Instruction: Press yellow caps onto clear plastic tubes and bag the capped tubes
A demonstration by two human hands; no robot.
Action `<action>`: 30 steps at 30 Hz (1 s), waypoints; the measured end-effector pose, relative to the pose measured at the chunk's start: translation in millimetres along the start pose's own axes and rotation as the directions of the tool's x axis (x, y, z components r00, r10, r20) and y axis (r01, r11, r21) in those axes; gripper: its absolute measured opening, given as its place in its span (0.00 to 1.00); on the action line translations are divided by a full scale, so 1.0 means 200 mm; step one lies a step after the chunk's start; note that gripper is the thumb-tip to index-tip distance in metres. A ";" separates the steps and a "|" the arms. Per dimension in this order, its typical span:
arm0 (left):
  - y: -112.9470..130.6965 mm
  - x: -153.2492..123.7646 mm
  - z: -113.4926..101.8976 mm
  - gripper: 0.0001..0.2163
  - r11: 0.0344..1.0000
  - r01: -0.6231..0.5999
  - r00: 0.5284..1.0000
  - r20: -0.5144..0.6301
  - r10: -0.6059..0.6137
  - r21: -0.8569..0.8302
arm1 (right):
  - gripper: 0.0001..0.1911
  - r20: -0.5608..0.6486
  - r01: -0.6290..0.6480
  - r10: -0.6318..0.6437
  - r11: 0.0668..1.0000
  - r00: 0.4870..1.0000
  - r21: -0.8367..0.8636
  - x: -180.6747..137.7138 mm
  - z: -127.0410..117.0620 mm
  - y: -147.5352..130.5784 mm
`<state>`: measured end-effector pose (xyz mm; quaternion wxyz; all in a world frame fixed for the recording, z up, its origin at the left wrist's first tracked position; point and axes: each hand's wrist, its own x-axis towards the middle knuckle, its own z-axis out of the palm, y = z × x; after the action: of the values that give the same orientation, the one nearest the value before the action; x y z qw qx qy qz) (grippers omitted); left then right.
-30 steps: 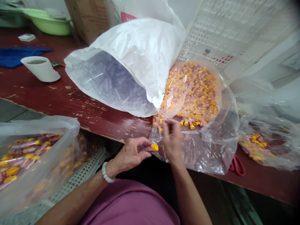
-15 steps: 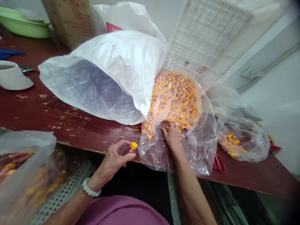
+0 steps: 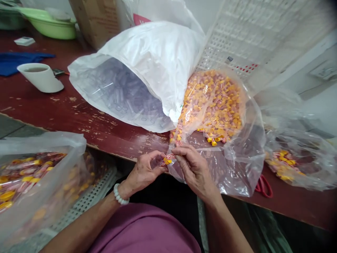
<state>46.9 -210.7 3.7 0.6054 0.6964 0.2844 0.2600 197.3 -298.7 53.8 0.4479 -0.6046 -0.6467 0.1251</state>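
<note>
My left hand (image 3: 143, 170) is closed round a small clear tube with a yellow cap (image 3: 166, 161), held just off the table's front edge. My right hand (image 3: 191, 167) meets it from the right, its fingers pinched on a small pink and yellow piece at the tube's mouth. Right behind my hands lies an open clear bag (image 3: 226, 158) holding many yellow and pink pieces (image 3: 216, 102). To its left a large white bag (image 3: 147, 70) lies on its side, full of empty clear tubes (image 3: 123, 95).
A plastic-lined crate of filled yellow-capped tubes (image 3: 28, 175) stands at the lower left. A white cup (image 3: 39, 75), blue cloth (image 3: 18, 61) and green basin (image 3: 51, 24) sit far left. A white crate (image 3: 252, 38) leans behind. Another clear bag (image 3: 295, 158) and red scissors (image 3: 263, 186) lie right.
My right hand drew back from the bag of yellow and pink pieces to the tube in my left hand. The left hand stayed closed on the tube.
</note>
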 end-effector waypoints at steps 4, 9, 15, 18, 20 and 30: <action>0.01 -0.02 0.01 0.10 0.996 -0.036 0.999 0.034 0.034 0.079 | 0.12 0.104 0.066 -0.063 0.997 0.993 -0.027 0.00 0.02 -0.04; 0.05 -0.03 0.01 0.09 0.991 -0.011 0.998 0.055 0.004 0.131 | 0.13 -0.067 -0.079 0.077 0.997 0.995 -0.022 0.05 0.01 0.02; 0.07 -0.04 0.07 0.05 0.997 0.020 0.983 0.178 -0.032 0.069 | 0.15 -0.295 -0.059 0.013 0.988 0.955 -0.146 0.13 0.21 0.09; 0.04 -0.03 0.07 0.07 0.989 0.120 0.980 0.172 -0.104 -0.088 | 0.12 -0.283 -0.058 -0.012 0.970 0.959 -0.238 0.13 0.18 0.17; 0.02 -0.01 0.04 0.08 0.966 0.172 0.984 0.076 -0.161 -0.192 | 0.11 -0.376 -0.239 0.094 0.903 0.922 -0.358 0.10 0.06 0.29; -0.02 -0.02 -0.03 0.12 0.892 0.250 0.967 0.048 -0.251 -0.376 | 0.12 -0.506 -0.650 0.416 0.568 0.756 -0.505 0.03 -0.38 0.86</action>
<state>38.8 -209.6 1.1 0.7565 0.5237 0.3168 0.2304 367.9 -282.2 -21.3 0.2481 -0.9014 -0.3453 -0.0814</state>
